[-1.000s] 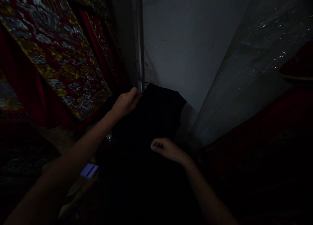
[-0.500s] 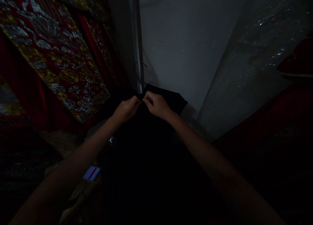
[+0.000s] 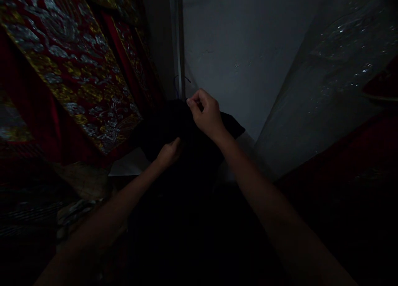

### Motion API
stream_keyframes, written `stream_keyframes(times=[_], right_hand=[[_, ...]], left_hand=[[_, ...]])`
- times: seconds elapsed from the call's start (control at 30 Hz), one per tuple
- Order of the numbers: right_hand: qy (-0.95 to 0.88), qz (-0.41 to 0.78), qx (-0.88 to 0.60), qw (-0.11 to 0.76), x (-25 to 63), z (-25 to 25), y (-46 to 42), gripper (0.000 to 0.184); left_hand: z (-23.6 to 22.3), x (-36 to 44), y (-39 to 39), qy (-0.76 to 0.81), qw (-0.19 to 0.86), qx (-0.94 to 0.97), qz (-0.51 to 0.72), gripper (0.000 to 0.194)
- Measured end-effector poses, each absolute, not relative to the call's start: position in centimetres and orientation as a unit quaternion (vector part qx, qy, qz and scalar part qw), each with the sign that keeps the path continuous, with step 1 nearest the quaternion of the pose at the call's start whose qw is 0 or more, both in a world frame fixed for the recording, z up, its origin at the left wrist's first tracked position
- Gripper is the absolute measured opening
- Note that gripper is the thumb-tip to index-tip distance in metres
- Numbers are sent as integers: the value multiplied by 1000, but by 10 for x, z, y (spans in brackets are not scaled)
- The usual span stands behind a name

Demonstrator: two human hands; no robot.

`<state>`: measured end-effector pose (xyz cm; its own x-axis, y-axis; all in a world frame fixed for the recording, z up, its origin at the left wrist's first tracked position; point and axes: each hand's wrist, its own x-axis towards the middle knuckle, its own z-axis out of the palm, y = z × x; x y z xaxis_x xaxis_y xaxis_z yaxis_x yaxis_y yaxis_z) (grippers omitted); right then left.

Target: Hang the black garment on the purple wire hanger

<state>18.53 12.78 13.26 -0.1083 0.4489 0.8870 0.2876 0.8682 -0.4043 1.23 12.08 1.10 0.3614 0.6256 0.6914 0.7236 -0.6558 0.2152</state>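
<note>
A black garment (image 3: 199,161) spreads before me; its details are lost in the dark. My right hand (image 3: 207,111) pinches thumb and forefinger together at its upper edge, beside the metal pole, and seems to hold the cloth there. Lower and to the left, my left hand (image 3: 168,154) is closed against the front of the garment, its fingertips sunk in the dark cloth. Whether anything small is between the fingers of either hand cannot be made out.
Red cloth (image 3: 77,66) with gold and silver embroidery hangs at the left. A thin metal pole (image 3: 180,49) stands against a grey wall (image 3: 236,41). Clear plastic sheeting (image 3: 336,66) covers the right side. A pale flat surface (image 3: 129,163) shows beside the garment.
My hands have moved apart: the right one rose slightly, the left one came down towards me. The garment's upper edge has lifted. A lit phone screen at lower left no longer shows.
</note>
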Motion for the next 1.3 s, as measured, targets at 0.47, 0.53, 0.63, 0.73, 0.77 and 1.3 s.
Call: stream_keyframes(times=[0.47,0.53,0.63,0.73,0.77,1.3], right_hand=[[-809,103,-259,517,209,101,120,15],[-807,101,-259,521,209,100,118,15],[-808,99,-256,522,208,98,115,14],[-811,96,-265,512,207,94,113,13],[-811,95,-269,510,206,92,113,13],[-779,91,-262,562,200,77,115,13]], left_hand=[[73,29,105,-368,-252,-699,-558,29],[75,29,107,-363,-253,-698,-562,28],[73,32,106,-365,-262,-682,-578,25],[69,35,102,-375,-248,-670,-591,22],[67,36,100,-378,-236,-670,-594,21],[53,43,100,-371,-132,-706,-589,20]])
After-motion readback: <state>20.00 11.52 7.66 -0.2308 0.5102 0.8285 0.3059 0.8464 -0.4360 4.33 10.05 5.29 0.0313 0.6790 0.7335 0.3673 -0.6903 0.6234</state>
